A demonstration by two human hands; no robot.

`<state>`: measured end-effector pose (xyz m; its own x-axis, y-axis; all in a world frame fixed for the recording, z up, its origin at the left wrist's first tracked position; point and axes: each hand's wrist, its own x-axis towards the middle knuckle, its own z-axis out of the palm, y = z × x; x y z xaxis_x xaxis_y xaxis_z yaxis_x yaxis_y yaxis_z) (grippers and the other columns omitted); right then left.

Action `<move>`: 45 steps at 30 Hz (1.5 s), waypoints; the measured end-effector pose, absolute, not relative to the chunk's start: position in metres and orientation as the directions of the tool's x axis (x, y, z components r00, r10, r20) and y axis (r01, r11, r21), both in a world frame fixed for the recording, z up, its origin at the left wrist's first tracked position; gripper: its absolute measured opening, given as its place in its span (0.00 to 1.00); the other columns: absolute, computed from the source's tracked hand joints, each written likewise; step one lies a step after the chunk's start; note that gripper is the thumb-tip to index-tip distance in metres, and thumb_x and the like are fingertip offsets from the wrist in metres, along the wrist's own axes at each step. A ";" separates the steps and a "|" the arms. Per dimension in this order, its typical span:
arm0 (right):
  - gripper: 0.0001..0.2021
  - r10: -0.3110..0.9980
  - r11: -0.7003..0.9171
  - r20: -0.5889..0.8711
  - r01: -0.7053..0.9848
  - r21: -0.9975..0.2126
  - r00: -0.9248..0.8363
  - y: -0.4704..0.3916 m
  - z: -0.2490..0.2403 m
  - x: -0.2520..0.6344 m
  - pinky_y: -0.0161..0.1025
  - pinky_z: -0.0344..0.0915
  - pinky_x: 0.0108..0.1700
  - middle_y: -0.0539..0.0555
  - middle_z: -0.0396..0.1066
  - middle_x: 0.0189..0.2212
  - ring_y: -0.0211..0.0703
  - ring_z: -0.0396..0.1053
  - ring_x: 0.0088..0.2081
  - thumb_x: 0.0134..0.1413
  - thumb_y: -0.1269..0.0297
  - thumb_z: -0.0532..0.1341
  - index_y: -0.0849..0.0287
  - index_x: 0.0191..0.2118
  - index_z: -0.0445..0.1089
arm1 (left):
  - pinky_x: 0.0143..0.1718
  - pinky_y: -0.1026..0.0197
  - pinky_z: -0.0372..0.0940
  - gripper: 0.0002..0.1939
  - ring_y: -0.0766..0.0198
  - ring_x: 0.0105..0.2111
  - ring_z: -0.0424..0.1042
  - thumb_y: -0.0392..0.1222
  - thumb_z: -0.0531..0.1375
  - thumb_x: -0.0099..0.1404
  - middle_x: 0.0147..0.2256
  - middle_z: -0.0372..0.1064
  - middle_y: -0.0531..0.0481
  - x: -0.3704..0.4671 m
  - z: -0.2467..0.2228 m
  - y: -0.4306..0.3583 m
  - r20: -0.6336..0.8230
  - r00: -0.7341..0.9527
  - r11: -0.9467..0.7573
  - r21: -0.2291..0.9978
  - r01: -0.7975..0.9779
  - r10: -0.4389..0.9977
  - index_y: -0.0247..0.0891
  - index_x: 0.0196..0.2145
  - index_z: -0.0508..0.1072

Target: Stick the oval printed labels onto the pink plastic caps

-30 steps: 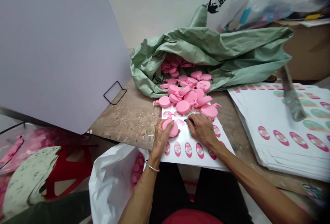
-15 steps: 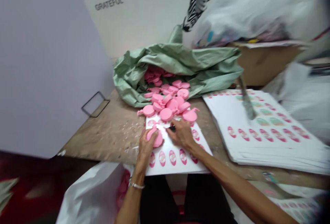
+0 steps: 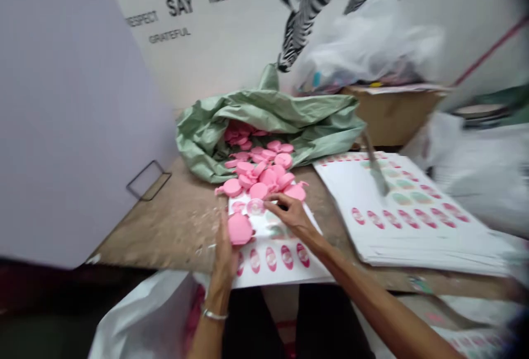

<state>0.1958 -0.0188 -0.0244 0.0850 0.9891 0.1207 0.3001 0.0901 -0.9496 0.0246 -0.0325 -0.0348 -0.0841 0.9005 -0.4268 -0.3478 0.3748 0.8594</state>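
My left hand (image 3: pixel 223 246) is closed on a round pink plastic case (image 3: pixel 239 229) with a small tab, held at the left side of a white sticker sheet (image 3: pixel 285 276). The sheet carries rows of pink oval and green printed labels. Just right of the case, my right hand (image 3: pixel 289 213) pinches a small clear round sticker (image 3: pixel 255 207) with a pale pink print, by its right edge. Beyond both hands lies a heap of similar pink cases (image 3: pixel 268 176), spilling onto the far end of the sheet.
A green sack (image 3: pixel 198 138) lies open behind the heap, with more pink pieces inside. On the right is a stack of printed sheets (image 3: pixel 397 246) with a metal blade-like tool (image 3: pixel 377 174) on it. A wire loop (image 3: pixel 149 181) and white panel (image 3: pixel 82 116) stand left.
The right hand has lifted the clear sticker into view beside the case. My left hand keeps the case, now slightly lower and left. The camera view has tilted up somewhat.
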 end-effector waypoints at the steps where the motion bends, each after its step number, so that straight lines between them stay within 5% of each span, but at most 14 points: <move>1: 0.15 0.991 0.097 0.119 0.279 -0.955 0.063 -0.023 -0.024 0.194 0.38 0.66 0.39 0.53 0.76 0.35 0.42 0.72 0.36 0.53 0.51 0.61 0.59 0.36 0.75 | 0.27 0.60 0.73 0.29 0.61 0.28 0.76 0.65 0.54 0.63 0.37 0.75 0.43 0.026 -0.032 -0.035 -0.423 -0.077 0.368 0.853 -0.369 0.903 0.35 0.45 0.72; 5: 0.17 0.997 0.077 0.077 0.244 -0.967 -0.007 -0.036 -0.024 0.181 0.43 0.70 0.41 0.56 0.78 0.38 0.48 0.74 0.38 0.51 0.50 0.64 0.58 0.40 0.78 | 0.30 0.56 0.74 0.30 0.57 0.32 0.77 0.63 0.50 0.66 0.40 0.75 0.40 0.026 -0.028 -0.040 -0.377 0.055 0.355 0.802 -0.480 0.925 0.34 0.48 0.71; 24: 0.16 0.997 0.064 0.072 0.265 -0.962 0.020 -0.049 -0.017 0.164 0.42 0.72 0.39 0.54 0.78 0.37 0.48 0.75 0.38 0.49 0.51 0.66 0.57 0.39 0.79 | 0.36 0.51 0.74 0.27 0.53 0.38 0.77 0.61 0.48 0.68 0.36 0.76 0.43 0.023 -0.022 -0.046 -0.374 0.057 0.346 0.775 -0.528 0.926 0.34 0.42 0.73; 45: 0.16 0.996 0.044 0.063 0.265 -0.963 0.063 -0.047 -0.021 0.163 0.40 0.70 0.35 0.54 0.78 0.35 0.48 0.74 0.37 0.49 0.51 0.66 0.57 0.39 0.79 | 0.38 0.54 0.74 0.26 0.54 0.42 0.75 0.58 0.46 0.70 0.43 0.75 0.42 0.026 -0.017 -0.043 -0.397 0.042 0.352 0.754 -0.555 0.917 0.35 0.44 0.73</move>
<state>0.1631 -0.0473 -0.0207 0.0631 0.9960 0.0629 0.2649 0.0441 -0.9633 0.0260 -0.0428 -0.0172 0.0423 0.9168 -0.3971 -0.5548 0.3521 0.7538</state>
